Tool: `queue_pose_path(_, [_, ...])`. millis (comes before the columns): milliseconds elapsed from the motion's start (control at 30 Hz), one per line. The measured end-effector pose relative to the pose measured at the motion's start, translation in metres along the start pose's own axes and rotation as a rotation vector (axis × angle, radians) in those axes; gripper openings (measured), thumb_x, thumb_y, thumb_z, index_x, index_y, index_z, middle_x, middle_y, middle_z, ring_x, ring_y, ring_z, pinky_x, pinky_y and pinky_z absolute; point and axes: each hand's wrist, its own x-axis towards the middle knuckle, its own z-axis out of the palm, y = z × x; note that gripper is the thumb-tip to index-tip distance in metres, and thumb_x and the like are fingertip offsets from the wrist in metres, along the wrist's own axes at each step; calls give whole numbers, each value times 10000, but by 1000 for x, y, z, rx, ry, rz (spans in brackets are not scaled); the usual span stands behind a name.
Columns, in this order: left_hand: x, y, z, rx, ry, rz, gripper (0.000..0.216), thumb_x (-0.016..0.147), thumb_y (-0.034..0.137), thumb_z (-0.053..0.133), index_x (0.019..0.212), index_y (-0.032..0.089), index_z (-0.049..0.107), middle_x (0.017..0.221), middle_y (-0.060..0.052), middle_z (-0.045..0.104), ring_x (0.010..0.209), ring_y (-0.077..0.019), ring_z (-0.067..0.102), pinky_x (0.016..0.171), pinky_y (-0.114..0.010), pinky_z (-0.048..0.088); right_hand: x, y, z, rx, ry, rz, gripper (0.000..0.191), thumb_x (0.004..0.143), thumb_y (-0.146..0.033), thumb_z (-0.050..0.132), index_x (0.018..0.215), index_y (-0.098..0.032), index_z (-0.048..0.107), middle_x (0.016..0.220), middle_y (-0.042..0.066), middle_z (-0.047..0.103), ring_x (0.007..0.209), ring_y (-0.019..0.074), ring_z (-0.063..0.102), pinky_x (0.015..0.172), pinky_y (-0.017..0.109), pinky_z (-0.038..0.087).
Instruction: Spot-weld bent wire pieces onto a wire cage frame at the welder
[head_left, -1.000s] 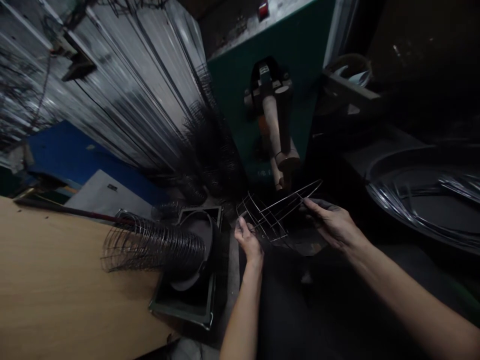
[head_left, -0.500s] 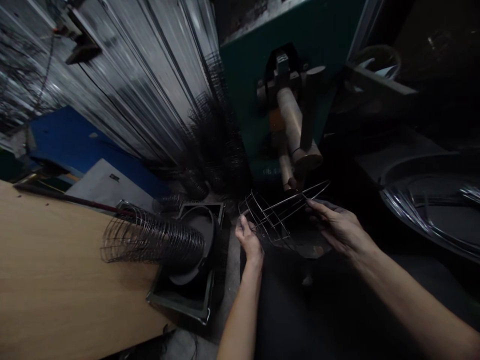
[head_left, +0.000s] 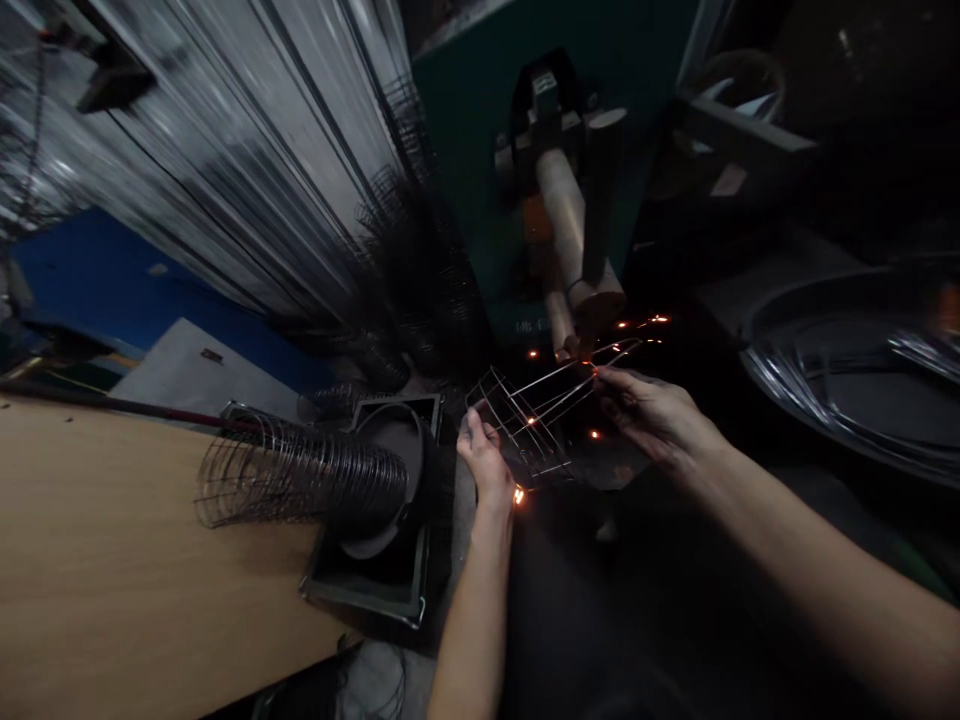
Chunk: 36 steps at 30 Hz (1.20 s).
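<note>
1. While orange sparks scatter about it, the wire grid frame sits at centre of the head view, tilted, its upper end under the welder's arm.
2. At seven o'clock of the frame, the left hand has its fingers clamped on the lower-left edge.
3. At three o'clock, the right hand pinches the long wires at the frame's right end.
4. At nine o'clock of the left hand, a stack of wire rings lies on its side on a wooden table, against a dark square tray.
5. At three o'clock of the right hand, a large round metal pan holds bundled wire.
</note>
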Motion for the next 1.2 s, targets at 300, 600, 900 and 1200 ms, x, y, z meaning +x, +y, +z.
queue_pose_path(300, [8,3,8,-84,62,-32,305,760,419,697,822,124,648,551,94,333,452,-13,315,460,-144,251,-19,2,-14,130,82,116,108,702,-81,742,665,-167,689,711,29,663,598,90,610,442,109,493])
queue_pose_path(600, [11,11,14,-66,-7,26,341,764,444,691,852,116,662,568,80,373,449,-11,273,436,-150,198,-58,5,-18,-333,-216,-117,298,595,-426,823,701,-170,715,609,36,638,521,124,572,460,207,482])
queue_pose_path(900, [-62,-24,-54,474,-415,337,442,881,555,492,795,166,685,623,-15,545,607,-114,504,663,-253,438,-48,-6,-11,-1083,-376,-608,289,821,-404,554,945,-207,726,1000,76,709,949,277,656,889,404,504])
queue_pose_path(1200, [-21,-19,-75,169,-292,-387,574,817,678,479,999,162,651,1032,-130,673,1005,-232,622,878,-346,485,-39,64,-86,-997,-560,-441,379,875,-473,446,986,-183,665,989,95,702,897,245,666,823,362,532])
